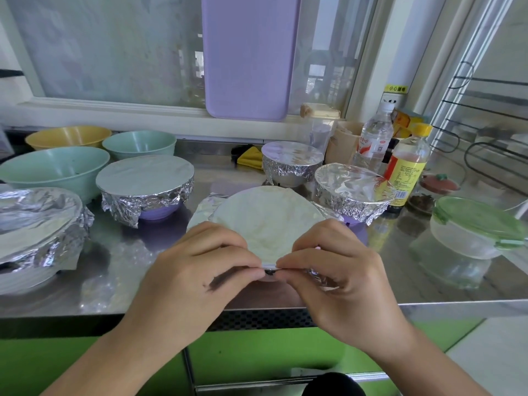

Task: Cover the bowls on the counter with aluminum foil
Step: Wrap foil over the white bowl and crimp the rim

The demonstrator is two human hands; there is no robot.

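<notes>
A: How many bowls are covered?

B: Four foil-covered bowls (145,178) sit finished on the steel desk (428,281). I'm on a fifth, the foil sheet (268,218) already over it

A: And your hands?

B: My left hand (200,275) and right hand (337,270) both pinch the foil's near edge against the rim, fingers curled. Two green bowls (54,170) and a yellow bowl (68,137) at back left are uncovered, so I'd judge well past halfway
</notes>
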